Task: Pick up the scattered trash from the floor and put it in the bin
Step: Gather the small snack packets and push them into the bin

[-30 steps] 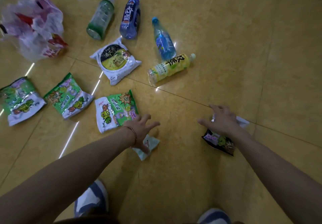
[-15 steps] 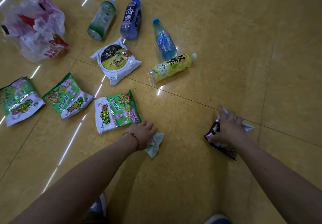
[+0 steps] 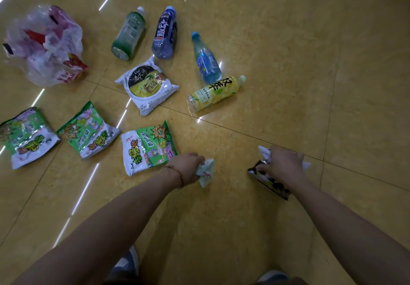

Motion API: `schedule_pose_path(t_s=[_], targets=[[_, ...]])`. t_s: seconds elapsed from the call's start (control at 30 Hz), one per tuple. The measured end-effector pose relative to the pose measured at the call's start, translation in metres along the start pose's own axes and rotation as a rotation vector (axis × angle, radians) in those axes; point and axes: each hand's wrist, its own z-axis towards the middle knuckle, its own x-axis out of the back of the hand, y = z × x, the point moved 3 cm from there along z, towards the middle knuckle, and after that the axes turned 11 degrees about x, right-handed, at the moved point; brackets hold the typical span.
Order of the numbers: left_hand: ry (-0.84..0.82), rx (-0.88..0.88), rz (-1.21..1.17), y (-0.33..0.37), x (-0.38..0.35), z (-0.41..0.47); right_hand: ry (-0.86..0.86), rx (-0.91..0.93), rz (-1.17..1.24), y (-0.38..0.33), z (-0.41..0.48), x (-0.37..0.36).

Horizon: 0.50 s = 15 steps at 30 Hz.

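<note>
Shoes (image 3: 126, 262): two toes at the bottom edge of the view, beneath your forearms.
Left hand (image 3: 188, 168): your fingers are curled round a small pale wrapper (image 3: 207, 169). It juts out to the right of your knuckles, and its lower corner points at the floor (image 3: 221, 218). A thin bracelet (image 3: 176, 172) sits on your wrist.
Right hand (image 3: 281, 165): knuckles up, with your thumb and fingers pinching a dark wrapper (image 3: 274, 185) that trails from under your palm back toward you. A crumpled white scrap (image 3: 264, 151) shows at the far side of your fingers — whether it is in the same pinch, you cannot tell.
Nearest green packet (image 3: 148, 147): flat on the floor just left of your left hand, its near corner meeting your wrist in the view.
Second green packet (image 3: 88, 129) and third green packet (image 3: 26, 136): side by side further left, well apart from both hands.
White noodle packet (image 3: 147, 85): beyond the green ones.
Yellow bottle (image 3: 215, 93): on its side, right of the noodle packet, with the pale blue bottle (image 3: 206, 59) just behind it.
Dark blue bottle (image 3: 165, 33) and green bottle (image 3: 128, 35): farthest back — lying close together.
Plastic bag (image 3: 46, 45): far left, crumpled, with red and pink showing inside.
</note>
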Motion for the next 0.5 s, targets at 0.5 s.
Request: schedule_pose_path(t_s=[0.5], targets=[[0.153, 0.156, -0.687, 0.017, 0.165, -0.135, 0.305, 0.183, 0.62, -0.078, -0.106, 0.185]])
